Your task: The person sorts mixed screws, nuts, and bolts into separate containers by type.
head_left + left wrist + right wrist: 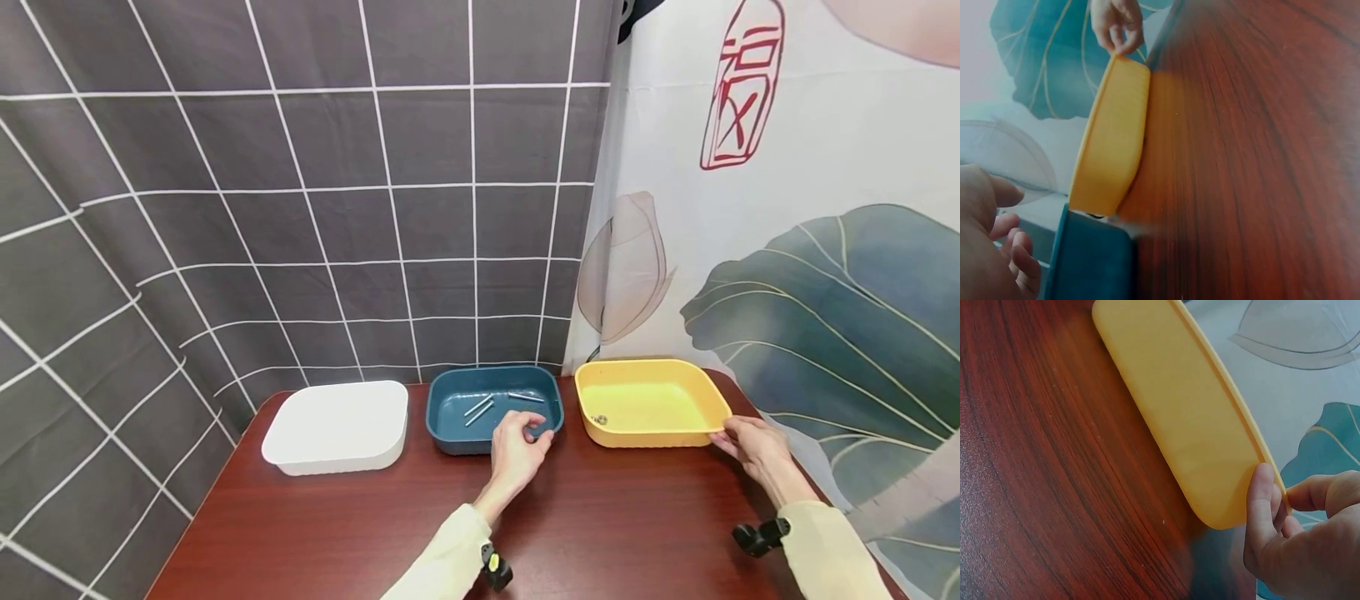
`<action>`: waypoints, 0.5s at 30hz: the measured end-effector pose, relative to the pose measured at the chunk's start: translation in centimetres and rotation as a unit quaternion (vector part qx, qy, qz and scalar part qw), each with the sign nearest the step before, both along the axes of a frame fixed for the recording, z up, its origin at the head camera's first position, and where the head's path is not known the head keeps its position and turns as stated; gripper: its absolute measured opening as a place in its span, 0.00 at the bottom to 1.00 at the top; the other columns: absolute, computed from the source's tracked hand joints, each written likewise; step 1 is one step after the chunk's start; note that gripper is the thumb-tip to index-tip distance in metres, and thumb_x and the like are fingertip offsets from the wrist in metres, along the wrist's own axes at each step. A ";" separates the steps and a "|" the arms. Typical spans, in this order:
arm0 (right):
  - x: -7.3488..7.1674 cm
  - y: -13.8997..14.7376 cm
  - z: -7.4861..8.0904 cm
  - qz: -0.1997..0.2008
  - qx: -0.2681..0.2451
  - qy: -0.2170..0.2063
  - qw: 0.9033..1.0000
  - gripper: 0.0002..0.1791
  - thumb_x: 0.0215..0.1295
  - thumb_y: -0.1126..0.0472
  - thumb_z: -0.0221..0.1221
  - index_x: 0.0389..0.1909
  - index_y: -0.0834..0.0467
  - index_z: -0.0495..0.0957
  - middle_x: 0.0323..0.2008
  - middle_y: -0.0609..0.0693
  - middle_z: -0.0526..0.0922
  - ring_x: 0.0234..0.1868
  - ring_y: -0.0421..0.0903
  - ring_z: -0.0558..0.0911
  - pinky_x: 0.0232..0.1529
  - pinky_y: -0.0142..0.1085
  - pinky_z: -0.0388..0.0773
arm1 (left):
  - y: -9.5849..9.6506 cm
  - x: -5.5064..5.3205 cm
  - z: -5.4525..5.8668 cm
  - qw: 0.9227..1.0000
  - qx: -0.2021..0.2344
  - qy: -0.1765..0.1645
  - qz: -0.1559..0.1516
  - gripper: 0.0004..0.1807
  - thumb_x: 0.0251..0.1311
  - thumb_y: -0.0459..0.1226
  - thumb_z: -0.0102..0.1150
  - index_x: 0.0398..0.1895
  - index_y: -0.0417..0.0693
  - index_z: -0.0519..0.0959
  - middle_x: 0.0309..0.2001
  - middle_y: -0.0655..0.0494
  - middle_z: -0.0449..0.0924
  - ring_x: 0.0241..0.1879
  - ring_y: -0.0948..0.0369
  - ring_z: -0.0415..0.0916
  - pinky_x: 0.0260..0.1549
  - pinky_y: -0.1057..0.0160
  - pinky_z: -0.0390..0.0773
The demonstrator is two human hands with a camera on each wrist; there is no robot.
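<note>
My left hand (519, 450) hovers over the front right part of a blue tray (457, 443), its fingers loosely bent. In the left wrist view a gap shows between thumb and fingers, and nothing is seen in it. Slim silver metal rods (480, 412), perhaps bolts, lie inside the blue tray. At the right, my right hand (757, 450) pinches the rim of a yellow tray (645, 438) at its front right corner. The right wrist view shows the thumb and fingers on either side of that rim. A few small metal pieces (600, 419), resembling nuts, sit in the yellow tray's front left corner.
A white container (337, 427) stands left of the blue tray. All three stand in a row near the back of a reddish-brown table (600, 517). Behind are a grey gridded curtain (420, 225) and a white printed one (660, 150).
</note>
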State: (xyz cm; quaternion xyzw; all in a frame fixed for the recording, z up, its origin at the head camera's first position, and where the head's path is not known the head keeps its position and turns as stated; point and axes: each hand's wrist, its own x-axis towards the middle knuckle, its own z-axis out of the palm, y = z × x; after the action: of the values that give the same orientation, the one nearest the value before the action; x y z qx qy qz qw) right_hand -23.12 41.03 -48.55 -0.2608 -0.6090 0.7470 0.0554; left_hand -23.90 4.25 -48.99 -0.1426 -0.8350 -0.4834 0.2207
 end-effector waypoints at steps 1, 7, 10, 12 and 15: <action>0.0 0.1 0.0 0.000 -0.003 -0.001 1.000 0.13 0.69 0.73 0.48 0.52 0.72 0.64 0.21 0.50 0.79 0.21 0.41 0.84 0.31 0.32 0.86 | -0.4 0.2 0.0 1.000 0.002 0.000 0.000 0.09 0.47 0.32 0.75 0.33 0.44 0.87 0.30 0.56 0.78 0.25 0.63 0.75 0.27 0.69 0.75; 0.3 0.5 0.1 0.000 0.016 -0.021 1.000 0.13 0.72 0.69 0.51 0.51 0.73 0.65 0.21 0.50 0.79 0.21 0.41 0.84 0.31 0.34 0.86 | -3.5 1.1 0.3 1.000 0.012 0.017 0.007 0.08 0.48 0.29 0.72 0.33 0.45 0.87 0.29 0.54 0.79 0.24 0.65 0.74 0.28 0.67 0.76; 0.8 0.6 0.2 0.000 0.027 -0.039 0.999 0.13 0.73 0.63 0.53 0.47 0.70 0.66 0.20 0.49 0.78 0.21 0.40 0.83 0.31 0.34 0.86 | -5.2 1.6 0.2 0.999 0.017 0.030 0.017 0.07 0.49 0.29 0.71 0.32 0.44 0.87 0.29 0.55 0.79 0.23 0.66 0.74 0.28 0.66 0.77; 1.2 0.7 0.2 -0.005 0.038 -0.046 0.998 0.14 0.74 0.59 0.53 0.45 0.68 0.66 0.20 0.49 0.78 0.20 0.39 0.83 0.31 0.35 0.86 | -6.3 1.9 0.1 0.999 0.018 0.033 0.025 0.06 0.49 0.28 0.70 0.32 0.43 0.86 0.29 0.55 0.79 0.23 0.66 0.74 0.27 0.66 0.77; 1.9 0.6 0.3 -0.014 0.078 -0.047 0.996 0.21 0.74 0.53 0.53 0.45 0.70 0.65 0.22 0.48 0.76 0.20 0.37 0.81 0.29 0.34 0.86 | -7.9 2.3 -0.1 0.999 0.013 0.031 0.039 0.06 0.50 0.28 0.70 0.32 0.42 0.86 0.29 0.56 0.80 0.24 0.65 0.75 0.27 0.66 0.77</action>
State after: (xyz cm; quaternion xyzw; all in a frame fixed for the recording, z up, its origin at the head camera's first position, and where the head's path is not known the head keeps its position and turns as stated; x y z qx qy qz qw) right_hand -21.22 41.63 -48.26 -0.2992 -0.6639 0.6829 0.0574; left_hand -21.58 -3.67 -49.07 -0.1223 -0.8261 -0.4810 0.2670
